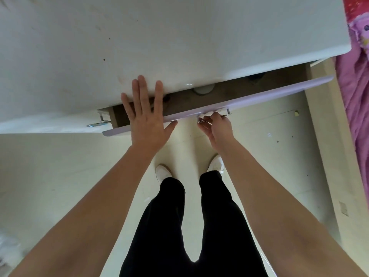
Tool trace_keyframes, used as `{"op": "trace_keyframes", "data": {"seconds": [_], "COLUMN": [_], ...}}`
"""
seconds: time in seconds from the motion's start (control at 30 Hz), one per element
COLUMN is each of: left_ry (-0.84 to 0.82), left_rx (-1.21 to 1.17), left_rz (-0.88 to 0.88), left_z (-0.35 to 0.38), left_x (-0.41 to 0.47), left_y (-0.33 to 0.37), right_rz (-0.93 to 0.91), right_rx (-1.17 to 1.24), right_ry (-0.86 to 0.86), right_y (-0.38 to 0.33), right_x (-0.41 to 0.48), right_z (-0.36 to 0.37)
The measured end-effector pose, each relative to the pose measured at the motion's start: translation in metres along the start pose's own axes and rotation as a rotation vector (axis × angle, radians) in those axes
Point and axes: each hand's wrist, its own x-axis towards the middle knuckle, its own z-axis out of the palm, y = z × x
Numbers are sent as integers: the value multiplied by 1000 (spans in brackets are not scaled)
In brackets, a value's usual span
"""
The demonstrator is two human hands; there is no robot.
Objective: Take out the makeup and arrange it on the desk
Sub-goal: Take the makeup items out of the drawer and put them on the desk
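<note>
The right grip (pixel 216 126) is clenched around the metal handle (pixel 224 115), fingers curled over the bar from below, on the lilac drawer front (pixel 269 92). The drawer is open only a crack. Just left of that handle is the left grip (pixel 146 116), released and flat, fingers straight and spread. Its fingertips rest on the edge of the white worktop (pixel 179 37) and its palm bridges the gap. The thumb touches the drawer front.

Beyond the right grip, inside the brown drawer (pixel 223 96), a pale round container (pixel 202 89) peeks out, half tucked under the worktop edge. Farther right sits something dark (pixel 254 77), too shadowed to name.

Below both grips are black trousers (pixel 169 226) and white shoes (pixel 162 172) on a cream floor (pixel 269 146). Far right of the right grip runs a pink bed cover (pixel 355 96).
</note>
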Motion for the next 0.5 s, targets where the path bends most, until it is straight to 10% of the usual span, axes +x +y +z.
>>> {"op": "trace_keyframes", "data": {"seconds": [0.5], "left_ry": [37], "left_rx": [-202], "left_rz": [97], "left_z": [8], "left_x": [-79], "left_y": [30], "right_rz": [24], "right_rx": [-44], "right_ry": [-6], "right_y": [36], "right_x": [-27], "right_z": [-52]}}
